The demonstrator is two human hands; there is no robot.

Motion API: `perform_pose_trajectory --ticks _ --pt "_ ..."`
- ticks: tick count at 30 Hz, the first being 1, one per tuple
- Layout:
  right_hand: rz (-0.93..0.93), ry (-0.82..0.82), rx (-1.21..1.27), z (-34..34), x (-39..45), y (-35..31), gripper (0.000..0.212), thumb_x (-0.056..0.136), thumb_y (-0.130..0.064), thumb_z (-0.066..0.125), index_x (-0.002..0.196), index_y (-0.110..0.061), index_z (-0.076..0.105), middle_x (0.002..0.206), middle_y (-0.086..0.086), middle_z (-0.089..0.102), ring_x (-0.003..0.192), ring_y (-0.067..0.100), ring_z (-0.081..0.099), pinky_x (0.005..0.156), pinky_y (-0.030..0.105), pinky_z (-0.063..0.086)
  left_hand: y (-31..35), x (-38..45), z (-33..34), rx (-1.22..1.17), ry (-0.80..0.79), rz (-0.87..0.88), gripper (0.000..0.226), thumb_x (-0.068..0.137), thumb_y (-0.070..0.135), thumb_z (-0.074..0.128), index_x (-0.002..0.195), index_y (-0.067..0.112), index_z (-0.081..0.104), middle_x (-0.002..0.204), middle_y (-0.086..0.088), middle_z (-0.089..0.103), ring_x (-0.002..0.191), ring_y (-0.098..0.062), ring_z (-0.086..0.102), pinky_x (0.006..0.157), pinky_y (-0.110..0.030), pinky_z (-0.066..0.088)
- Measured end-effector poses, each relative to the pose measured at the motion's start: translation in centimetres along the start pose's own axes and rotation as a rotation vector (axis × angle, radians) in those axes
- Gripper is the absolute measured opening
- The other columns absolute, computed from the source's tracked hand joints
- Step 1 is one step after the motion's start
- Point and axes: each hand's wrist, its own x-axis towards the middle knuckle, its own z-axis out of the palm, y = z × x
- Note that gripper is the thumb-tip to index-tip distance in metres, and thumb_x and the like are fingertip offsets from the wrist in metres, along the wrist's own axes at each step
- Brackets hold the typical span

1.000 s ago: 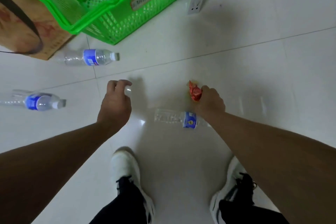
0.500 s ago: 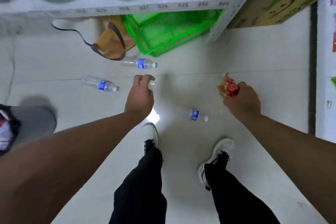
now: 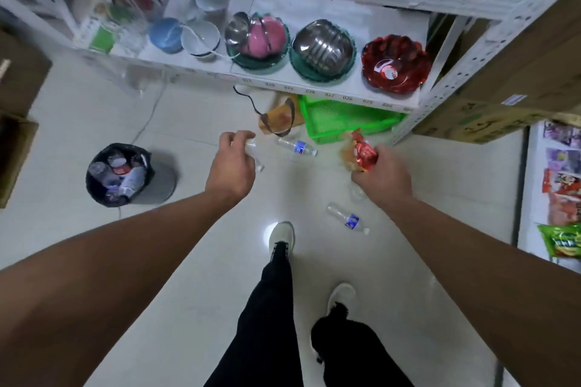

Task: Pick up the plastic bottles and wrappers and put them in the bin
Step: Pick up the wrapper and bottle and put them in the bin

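Observation:
My left hand (image 3: 232,163) grips a clear plastic bottle (image 3: 253,154), mostly hidden by my fingers. My right hand (image 3: 382,174) holds a crumpled red wrapper (image 3: 361,151) with an orange one bunched against it. A bin (image 3: 119,174) lined with a black bag stands on the floor to the left, with several bottles inside. One blue-labelled bottle (image 3: 298,147) lies on the floor between my hands, near the green basket. Another blue-labelled bottle (image 3: 347,219) lies under my right wrist, ahead of my feet.
A white shelf rack (image 3: 345,94) with bowls stands ahead, a green basket (image 3: 342,121) and a brown bag (image 3: 278,118) under it. Cardboard boxes (image 3: 509,97) sit to the right, another box (image 3: 15,141) at left. Snack packets (image 3: 562,198) line the right edge.
I have stood up from a crouch, lifting both hands with the bottle and wrappers. The view has pulled back, and the bin has come into sight at left.

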Motion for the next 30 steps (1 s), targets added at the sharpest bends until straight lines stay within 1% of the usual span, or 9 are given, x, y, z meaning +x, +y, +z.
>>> perform_pose_trajectory --ticks 3,6,10,14,17,19,24,26,30 --pt "-0.084 -0.041 0.003 -0.7 -3.8 -3.1 0.030 0.073 -0.022 0.083 0.094 -0.020 0.062 0.095 0.005 0.066 0.087 0.030 0.060 0.071 0.038 0.045 0.0 -5.3 -2.7 -0.030 0.061 -0.066 0.049 0.097 0.007 0.048 0.143 0.026 0.051 0.142 -0.007 0.042 0.101 -0.038 0.063 0.093 -0.048 0.053" --pt "-0.135 -0.082 -0.016 -1.3 -8.0 -5.8 0.030 0.071 -0.022 0.082 0.095 -0.019 0.064 0.094 0.004 0.067 0.087 0.030 0.062 0.074 0.040 0.051 -0.5 -10.1 -5.5 -0.060 0.116 -0.108 0.050 0.098 0.007 0.048 0.145 0.025 0.051 0.143 -0.007 0.042 0.103 -0.036 0.063 0.090 -0.040 0.049" --pt "-0.198 -0.113 -0.046 -1.7 -13.0 -8.9 0.029 0.070 -0.023 0.081 0.092 -0.021 0.062 0.093 0.002 0.064 0.085 0.028 0.061 0.072 0.039 0.050 -2.2 -15.1 -9.2 -0.115 0.162 -0.153 0.052 0.098 0.007 0.049 0.147 0.026 0.050 0.143 -0.006 0.042 0.103 -0.031 0.062 0.091 -0.034 0.045" --pt "-0.280 -0.132 -0.069 -0.9 -17.3 -12.8 0.028 0.070 -0.022 0.079 0.086 -0.025 0.057 0.090 -0.002 0.061 0.082 0.023 0.058 0.065 0.036 0.038 -5.0 -19.2 -13.7 -0.171 0.222 -0.202 0.055 0.099 0.008 0.049 0.151 0.026 0.049 0.147 -0.004 0.043 0.108 -0.017 0.056 0.095 -0.029 0.041" --pt "-0.321 -0.147 -0.102 1.1 -20.3 -16.4 0.030 0.071 -0.023 0.081 0.091 -0.026 0.058 0.093 0.000 0.061 0.085 0.024 0.058 0.066 0.035 0.037 -7.8 -22.1 -16.9 -0.208 0.270 -0.239 0.054 0.099 0.009 0.050 0.150 0.027 0.049 0.146 -0.003 0.047 0.101 -0.012 0.052 0.092 -0.028 0.040" --pt "-0.350 -0.163 -0.110 2.9 -22.6 -19.1 0.030 0.071 -0.023 0.081 0.091 -0.024 0.059 0.093 0.001 0.062 0.085 0.025 0.058 0.066 0.035 0.038 -10.1 -24.3 -19.2 -0.240 0.298 -0.265 0.054 0.099 0.009 0.051 0.150 0.025 0.049 0.143 -0.005 0.049 0.103 -0.019 0.057 0.094 -0.032 0.045" --pt "-0.426 -0.227 -0.100 7.8 -27.8 -25.4 0.028 0.070 -0.018 0.081 0.091 -0.022 0.062 0.086 -0.001 0.066 0.081 0.024 0.063 0.067 0.038 0.050 -16.6 -28.7 -25.4 -0.262 0.323 -0.320 0.051 0.099 0.013 0.052 0.146 0.034 0.049 0.133 -0.003 0.051 0.090 -0.025 0.065 0.093 -0.042 0.053" --pt "-0.433 -0.240 -0.084 9.6 -29.4 -27.6 0.028 0.071 -0.018 0.081 0.089 -0.023 0.060 0.087 -0.001 0.066 0.083 0.024 0.063 0.066 0.037 0.047 -19.2 -29.6 -27.4 -0.257 0.340 -0.341 0.050 0.100 0.014 0.053 0.145 0.033 0.049 0.133 -0.003 0.051 0.090 -0.025 0.064 0.090 -0.040 0.052" --pt "-0.471 -0.285 -0.114 12.8 -31.7 -31.6 0.030 0.073 -0.020 0.080 0.091 -0.024 0.058 0.095 0.004 0.063 0.088 0.026 0.060 0.067 0.034 0.038 -23.0 -30.5 -29.9 -0.271 0.408 -0.376 0.048 0.099 0.015 0.057 0.143 0.034 0.050 0.135 0.001 0.052 0.092 -0.015 0.060 0.085 -0.030 0.044"
